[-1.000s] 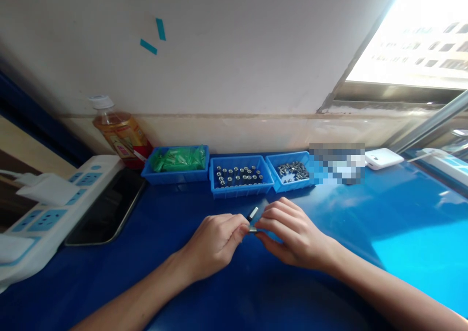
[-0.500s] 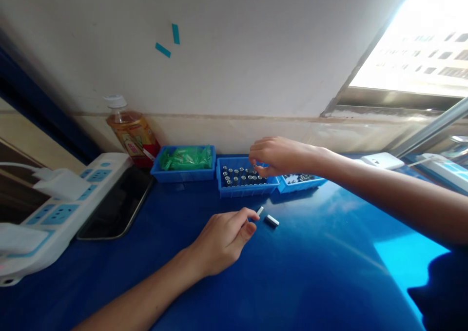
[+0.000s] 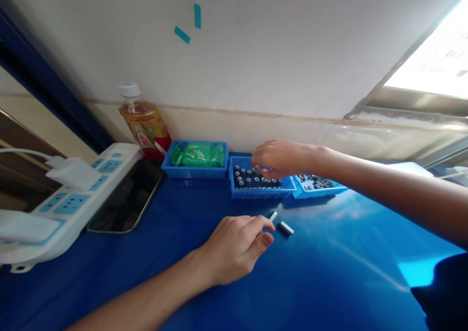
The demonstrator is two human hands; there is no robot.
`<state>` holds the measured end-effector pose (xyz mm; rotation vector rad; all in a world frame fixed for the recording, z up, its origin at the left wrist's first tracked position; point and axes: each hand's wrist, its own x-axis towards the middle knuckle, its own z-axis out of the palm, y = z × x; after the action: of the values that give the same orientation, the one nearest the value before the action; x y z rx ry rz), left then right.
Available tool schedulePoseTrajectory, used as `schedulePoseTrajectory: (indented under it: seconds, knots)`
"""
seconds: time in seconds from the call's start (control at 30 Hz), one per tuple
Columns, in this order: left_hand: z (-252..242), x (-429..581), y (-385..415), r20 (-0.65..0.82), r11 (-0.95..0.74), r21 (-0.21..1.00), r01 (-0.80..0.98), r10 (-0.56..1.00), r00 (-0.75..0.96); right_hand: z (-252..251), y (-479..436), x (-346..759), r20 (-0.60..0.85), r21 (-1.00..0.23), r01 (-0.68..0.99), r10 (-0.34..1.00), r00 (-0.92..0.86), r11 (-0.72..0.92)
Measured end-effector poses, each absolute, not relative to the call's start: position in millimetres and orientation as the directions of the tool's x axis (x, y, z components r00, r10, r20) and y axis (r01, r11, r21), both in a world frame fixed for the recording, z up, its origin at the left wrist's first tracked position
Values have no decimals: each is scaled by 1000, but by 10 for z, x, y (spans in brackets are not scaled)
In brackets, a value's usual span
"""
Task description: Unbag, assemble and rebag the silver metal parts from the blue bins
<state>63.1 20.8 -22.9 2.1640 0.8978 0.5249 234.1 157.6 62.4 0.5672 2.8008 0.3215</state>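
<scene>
My left hand (image 3: 237, 245) rests on the blue table, fingers curled, pinching a small silver piece (image 3: 272, 216) between thumb and forefinger. A second small silver piece (image 3: 285, 228) lies loose on the table just right of it. My right hand (image 3: 280, 158) reaches over the middle blue bin (image 3: 261, 192), which holds several upright dark cylinders with silver tops. Its fingers are bent down into the bin; what they hold, if anything, is hidden.
A blue bin of green parts (image 3: 196, 155) stands left of the middle bin, a bin of small metal parts (image 3: 318, 184) right of it. A bottle (image 3: 144, 121), a dark phone (image 3: 127, 199) and a white power strip (image 3: 69, 194) lie at the left.
My right hand let go of the piece, which now lies on the table, and reached to the middle bin. The view has shifted left.
</scene>
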Motion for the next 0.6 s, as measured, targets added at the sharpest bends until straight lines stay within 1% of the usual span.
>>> schedulePoseTrajectory:
  seconds: [0.17,0.27,0.33,0.4,0.47,0.53,0.6]
  knots:
    - [-252,643,202,103,-511,728,458,741,664,556,1557,2307,-256,258,353,416,-873,899]
    - [-275,678,202,101,-523,690,500,754,649,555,1575,2334,-238,239,343,397,-887,908]
    - [-301,724,201,91,-535,620,574,775,625,610,1561,2392,-165,194,351,383,-909,916]
    - [-328,782,200,85,-553,513,657,794,602,688,1480,2482,-35,126,392,399,-916,911]
    - [-349,836,199,85,-561,420,713,807,585,728,1308,2596,111,60,448,440,-891,892]
    - [-360,868,201,90,-550,383,743,822,562,669,1053,2718,224,7,496,482,-847,868]
    - [-363,870,208,102,-532,400,746,835,540,488,758,2829,291,-71,525,521,-802,848]
